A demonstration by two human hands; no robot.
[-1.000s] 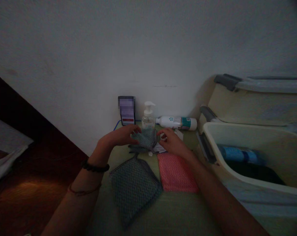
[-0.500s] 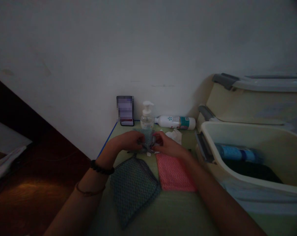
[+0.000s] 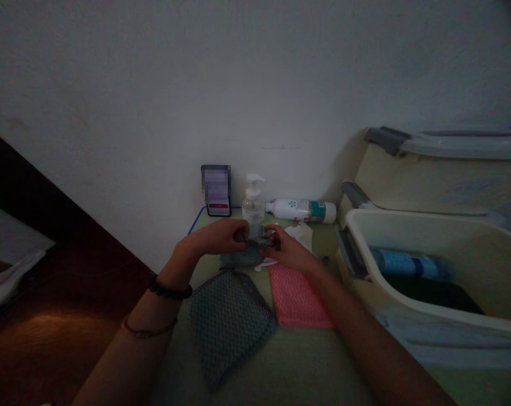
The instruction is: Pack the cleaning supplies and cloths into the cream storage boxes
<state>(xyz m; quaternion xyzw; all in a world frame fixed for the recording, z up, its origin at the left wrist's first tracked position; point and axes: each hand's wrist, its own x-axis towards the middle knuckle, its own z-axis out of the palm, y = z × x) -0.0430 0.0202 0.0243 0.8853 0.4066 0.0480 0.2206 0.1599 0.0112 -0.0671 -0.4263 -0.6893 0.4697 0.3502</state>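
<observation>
Both hands grip a small grey-blue woven cloth (image 3: 240, 259) over the table, just in front of the pump bottle (image 3: 253, 208). My left hand (image 3: 221, 235) is closed on its left side, fingers curled and partly hidden. My right hand (image 3: 287, 248) pinches the cloth's right side between thumb and fingers. Between the hands the cloth is bunched, and its lower part hangs or lies toward me. Closer to me a larger-looking grey-blue cloth (image 3: 234, 324) lies flat. Beside it is a pink cloth (image 3: 300, 299), partly covered by my right forearm.
A phone (image 3: 218, 192) leans on the wall. A white bottle (image 3: 303, 210) lies on its side behind crumpled white tissue (image 3: 302, 234). At right stands an open cream storage box (image 3: 356, 225), its lid (image 3: 432, 175) raised, with a blue-labelled bottle (image 3: 407, 263) inside.
The held cloth, earlier upright between my hands, is now folded lower, with more of it showing below my left hand. My left wrist has shifted slightly left and up.
</observation>
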